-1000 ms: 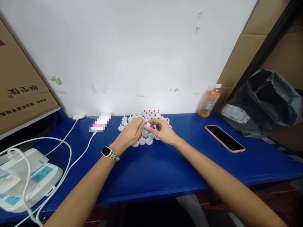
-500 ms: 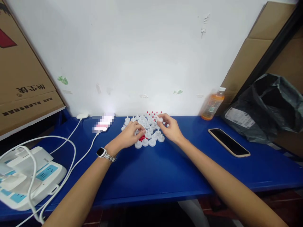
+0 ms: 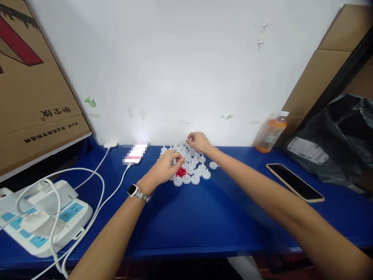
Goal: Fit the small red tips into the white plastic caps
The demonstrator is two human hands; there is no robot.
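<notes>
A cluster of white nozzle caps (image 3: pixel 195 179), each a round base with a thin spout, stands on the blue table. A heap of small red tips (image 3: pixel 182 172) lies at its front. My left hand (image 3: pixel 166 167) hovers over the left part of the cluster beside the red tips, thumb and fingers pinched together. At the back of the cluster is my right hand (image 3: pixel 199 142), fingers curled in. What either hand holds, if anything, is too small or hidden. One white cap (image 3: pixel 213 165) lies apart on the right, near my right forearm.
A lit phone (image 3: pixel 136 153) on a cable and a power strip (image 3: pixel 58 221) with looped white cords are on the left. To the right are an orange drink bottle (image 3: pixel 271 132), a dark phone (image 3: pixel 294 182) and a black plastic bag (image 3: pixel 329 144). A white wall (image 3: pixel 186 77) stands behind.
My right hand, which held a white cap at the cluster's right side, has moved back and no cap shows in it. My left hand stays over the cluster. The view has shifted slightly left.
</notes>
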